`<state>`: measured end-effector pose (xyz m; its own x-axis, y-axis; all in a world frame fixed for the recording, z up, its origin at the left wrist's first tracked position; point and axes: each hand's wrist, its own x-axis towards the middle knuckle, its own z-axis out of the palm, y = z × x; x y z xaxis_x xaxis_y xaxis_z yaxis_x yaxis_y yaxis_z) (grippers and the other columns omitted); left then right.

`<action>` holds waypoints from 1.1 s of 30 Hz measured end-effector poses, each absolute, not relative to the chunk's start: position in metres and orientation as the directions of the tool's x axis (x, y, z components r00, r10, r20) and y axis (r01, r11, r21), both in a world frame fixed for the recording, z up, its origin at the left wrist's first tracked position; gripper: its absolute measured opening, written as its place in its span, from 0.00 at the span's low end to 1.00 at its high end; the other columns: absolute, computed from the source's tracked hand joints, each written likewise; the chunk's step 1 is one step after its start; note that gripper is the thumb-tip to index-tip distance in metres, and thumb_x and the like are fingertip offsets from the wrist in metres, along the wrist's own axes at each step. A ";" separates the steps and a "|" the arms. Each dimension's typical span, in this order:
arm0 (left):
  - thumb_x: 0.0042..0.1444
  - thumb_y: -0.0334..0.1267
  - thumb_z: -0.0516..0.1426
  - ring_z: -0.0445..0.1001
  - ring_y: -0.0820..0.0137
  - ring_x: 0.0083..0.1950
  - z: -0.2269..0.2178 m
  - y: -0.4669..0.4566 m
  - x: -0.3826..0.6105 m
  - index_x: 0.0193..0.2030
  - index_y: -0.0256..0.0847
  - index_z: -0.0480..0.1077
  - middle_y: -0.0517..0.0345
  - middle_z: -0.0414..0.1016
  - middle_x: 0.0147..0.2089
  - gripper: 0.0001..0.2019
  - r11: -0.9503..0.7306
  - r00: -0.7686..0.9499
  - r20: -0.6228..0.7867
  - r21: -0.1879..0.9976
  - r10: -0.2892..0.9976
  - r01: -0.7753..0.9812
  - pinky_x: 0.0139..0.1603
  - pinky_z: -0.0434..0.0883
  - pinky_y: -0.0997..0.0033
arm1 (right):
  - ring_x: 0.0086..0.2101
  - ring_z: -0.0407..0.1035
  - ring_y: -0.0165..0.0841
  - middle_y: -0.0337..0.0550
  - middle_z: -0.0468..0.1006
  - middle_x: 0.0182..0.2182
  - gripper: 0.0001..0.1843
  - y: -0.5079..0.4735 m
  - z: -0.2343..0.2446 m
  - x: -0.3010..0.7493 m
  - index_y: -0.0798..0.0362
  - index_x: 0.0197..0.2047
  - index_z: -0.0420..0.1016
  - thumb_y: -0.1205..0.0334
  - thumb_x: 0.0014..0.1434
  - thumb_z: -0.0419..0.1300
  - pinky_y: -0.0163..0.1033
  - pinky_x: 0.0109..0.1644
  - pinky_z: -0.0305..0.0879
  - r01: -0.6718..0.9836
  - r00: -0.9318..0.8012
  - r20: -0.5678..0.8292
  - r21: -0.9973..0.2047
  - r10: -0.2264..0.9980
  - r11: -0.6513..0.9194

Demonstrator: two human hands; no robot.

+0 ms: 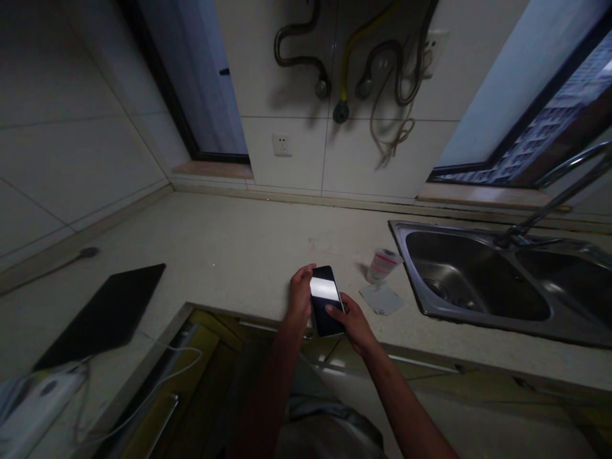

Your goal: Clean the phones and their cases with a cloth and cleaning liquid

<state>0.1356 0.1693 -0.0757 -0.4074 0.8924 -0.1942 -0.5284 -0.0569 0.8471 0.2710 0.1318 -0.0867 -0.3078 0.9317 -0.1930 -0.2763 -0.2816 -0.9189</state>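
Holding a dark phone [326, 299] in both hands above the front edge of the pale countertop [229, 242], with the screen turned up and catching a bright band of light across its upper half. Clasping the phone's left edge with the left hand [300, 294] — fingers pressed together and curled round the side, thumb tip showing at the top left corner. Cradling the phone's lower right corner with the right hand [352, 322], pressing the thumb on the bottom of the screen and tucking the other fingers beneath, out of sight, so not telling how they are set. Reaching both forearms up from the bottom of the view and bringing them together at the phone.

Keeping the phone just left of a small clear cup [382, 263] with a pink label and of a flat pale packet [382, 298] lying just in front of that cup — touching neither. Standing beside a steel sink [478, 280] sunk into the countertop on the right, under a long tap [564, 191] slanting over its two basins. Facing a tiled wall with a white socket [282, 145] and a tangle of hoses [344, 70] above it. Having a flat black board [105, 312] well off to the left on the countertop, beside a white cable [162, 376] and a white device [33, 408] near the lower left corner.
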 end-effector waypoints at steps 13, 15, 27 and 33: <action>0.43 0.49 0.70 0.78 0.57 0.49 -0.060 0.159 0.131 0.42 0.35 0.77 0.43 0.81 0.45 0.24 -0.082 -0.289 -0.136 0.772 0.948 -0.631 0.55 0.70 0.60 | 0.31 0.72 0.33 0.38 0.81 0.32 0.24 0.130 -0.088 0.270 0.52 0.42 0.78 0.52 0.43 0.76 0.37 0.38 0.68 -0.328 -0.312 -0.176 -0.902 0.934 -0.280; 0.43 0.51 0.70 0.77 0.57 0.51 -0.059 0.159 0.128 0.42 0.34 0.76 0.43 0.80 0.45 0.25 -0.043 -0.239 -0.158 0.746 0.958 -0.665 0.57 0.69 0.60 | 0.32 0.72 0.34 0.38 0.81 0.34 0.24 0.130 -0.089 0.272 0.51 0.43 0.78 0.52 0.44 0.75 0.38 0.39 0.68 -0.329 -0.318 -0.169 -0.903 0.933 -0.276; 0.41 0.54 0.70 0.74 0.68 0.36 -0.057 0.156 0.125 0.38 0.34 0.78 0.52 0.80 0.34 0.25 -0.039 -0.232 -0.098 0.852 0.968 -0.523 0.42 0.68 0.70 | 0.36 0.74 0.35 0.38 0.82 0.38 0.29 0.127 -0.090 0.276 0.49 0.48 0.76 0.54 0.42 0.76 0.39 0.43 0.70 -0.323 -0.374 -0.155 -0.902 0.914 -0.285; 0.38 0.55 0.70 0.73 0.69 0.34 -0.056 0.159 0.126 0.36 0.34 0.78 0.53 0.79 0.33 0.25 -0.044 -0.278 -0.103 0.878 0.955 -0.477 0.40 0.67 0.71 | 0.34 0.74 0.34 0.38 0.82 0.36 0.29 0.128 -0.089 0.274 0.50 0.46 0.76 0.52 0.41 0.77 0.39 0.41 0.70 -0.307 -0.384 -0.185 -0.898 0.905 -0.314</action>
<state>0.1264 0.1585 -0.0563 -0.2785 0.9549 -0.1034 -0.4772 -0.0441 0.8777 0.2739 0.1275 -0.0889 -0.3838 0.9046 -0.1853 -0.3072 -0.3143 -0.8982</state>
